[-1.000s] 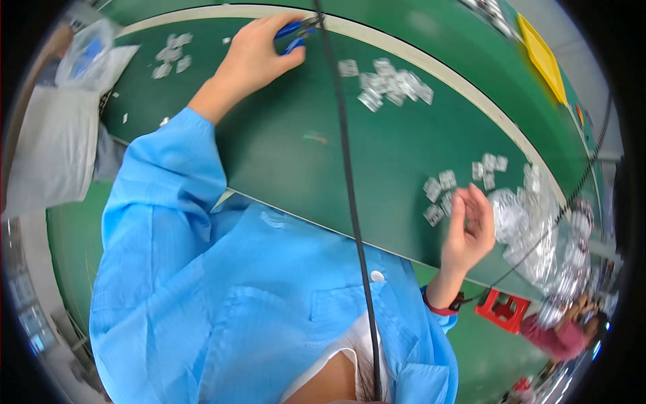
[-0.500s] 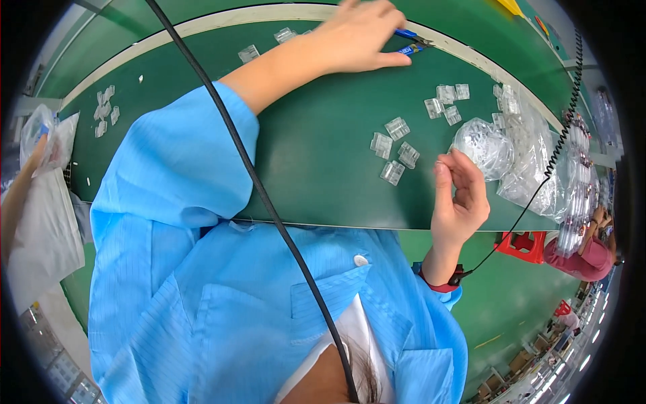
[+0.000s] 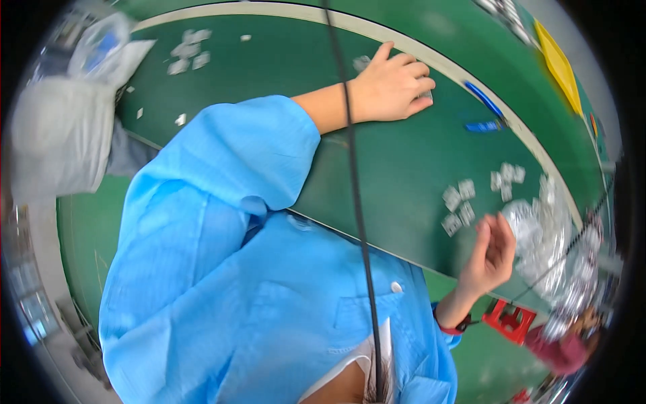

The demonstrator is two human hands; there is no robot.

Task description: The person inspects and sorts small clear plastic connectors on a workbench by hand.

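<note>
My left hand (image 3: 397,86) reaches across the green table, palm down, wrist bent and fingers curled. Its thumb and forefinger close on a clear plastic piece (image 3: 428,95), of which only a bit shows. Another clear piece (image 3: 361,64) lies just beyond the hand. To its right lie the blue-handled pliers (image 3: 486,109), jaws toward the table's raised rim. My right hand (image 3: 491,259) hovers at the near edge, half turned up, thumb and fingertips together; what they hold, if anything, is hidden. Several clear pieces (image 3: 459,207) lie just beyond it.
More clear pieces (image 3: 508,178) sit beside clear plastic bags (image 3: 548,239) on the right. Another group (image 3: 188,50) lies at the far left. A black cable (image 3: 354,195) hangs across the view. A red stool (image 3: 509,320) stands below the right edge. A white bag (image 3: 64,138) is at left.
The view has turned to the left. My left hand has left the pliers and come over to the clear pieces, its fingers now curled. My right hand keeps much the same pose.
</note>
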